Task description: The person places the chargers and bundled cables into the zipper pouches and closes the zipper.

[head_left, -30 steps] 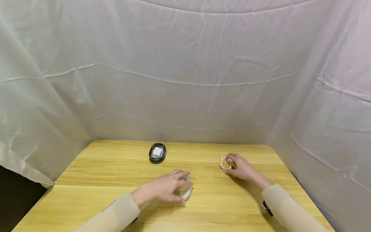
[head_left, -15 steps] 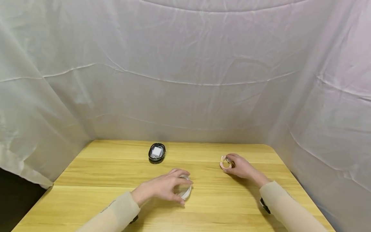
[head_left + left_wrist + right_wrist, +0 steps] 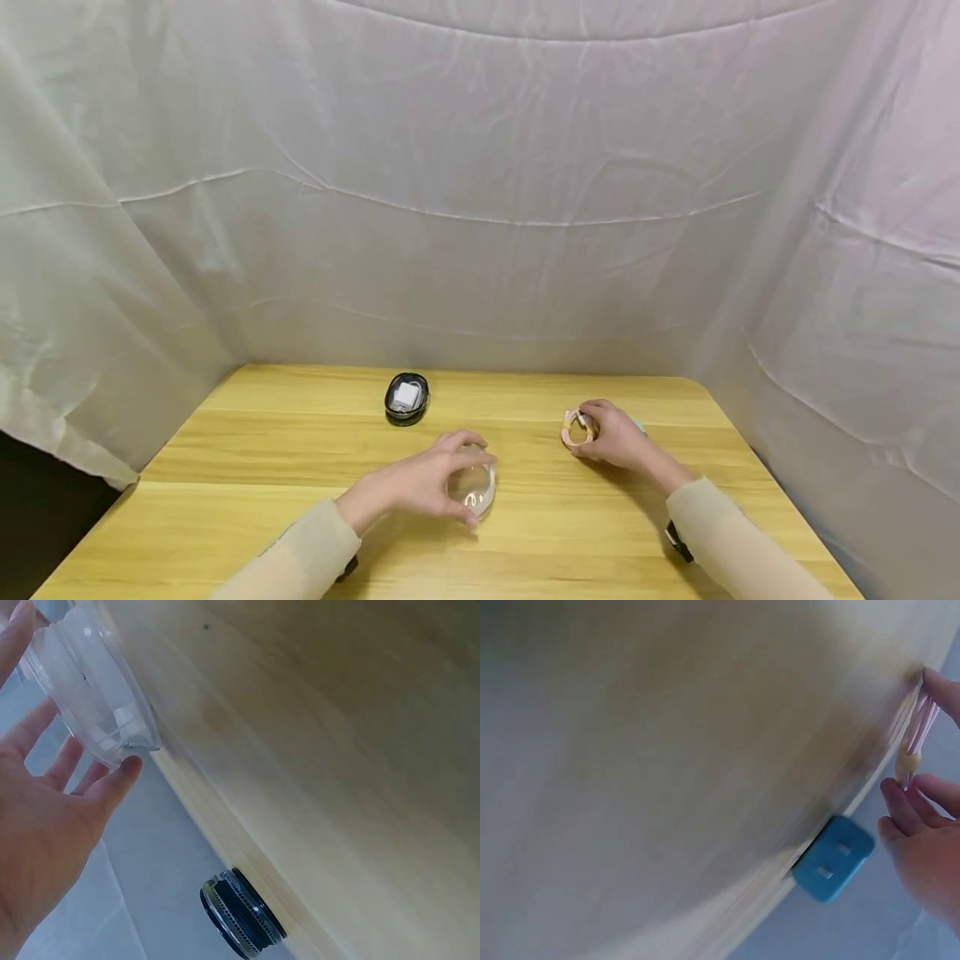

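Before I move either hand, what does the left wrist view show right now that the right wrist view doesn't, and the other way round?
Only the left wrist view shows the left hand holding the clear container, with the black case standing apart on the table.

Only the right wrist view shows the right hand gripping the pink coil, and the blue plug with two prongs facing the camera.

Both show the wooden table and the pale curtain.

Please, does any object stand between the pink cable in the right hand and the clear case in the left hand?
No object is visible between the pink cable and the clear case. The blue plug lies beyond the right hand, and the black case sits farther back, left of that path.
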